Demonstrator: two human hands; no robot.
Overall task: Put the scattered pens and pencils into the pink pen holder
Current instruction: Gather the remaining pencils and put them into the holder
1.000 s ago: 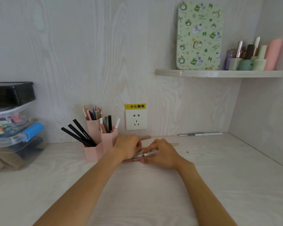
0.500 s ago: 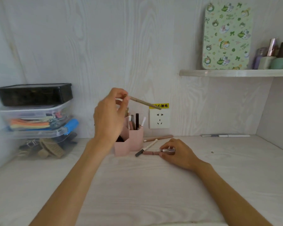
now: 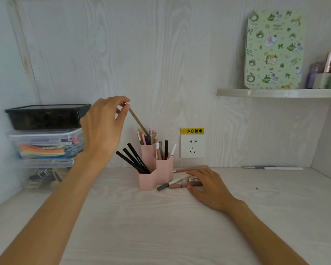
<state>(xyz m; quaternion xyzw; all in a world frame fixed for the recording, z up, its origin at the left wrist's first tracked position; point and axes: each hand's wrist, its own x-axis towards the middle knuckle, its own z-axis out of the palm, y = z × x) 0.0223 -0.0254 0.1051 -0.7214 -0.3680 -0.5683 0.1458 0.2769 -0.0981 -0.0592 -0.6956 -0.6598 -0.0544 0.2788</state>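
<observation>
**Pale wood bench, one pencil going into the pink holder**

Whitewashed wood grain covers the back wall and the bench alike. At the left edge of the frame sits a stack of storage boxes, a black-lidded one on top of clear ones holding coloured bits.

Just right of the stack, in the upper middle-left, the left hand is raised above the bench, thumb and forefinger pinching the top end of a tan pencil. The pencil slants down and to the right from the fingertips, its lower end among the pens standing in the tallest, rear compartment of the pink pen holder.

The holder stands at centre frame, against the wall. Its low front-left compartment carries three black pens leaning out to the left; the right compartment holds several more upright.

Right of the holder, a few loose pens lie on the bench, with a brown pencil behind them near the wall. The right hand rests over the right ends of the loose pens, fingers loosely curved and touching them, thumb against the front one.

Above is a wall socket with a yellow label. Farther right, a white pen lies at the wall, well apart from both hands. A shelf in the upper right bears a green patterned tin and small bottles.
</observation>
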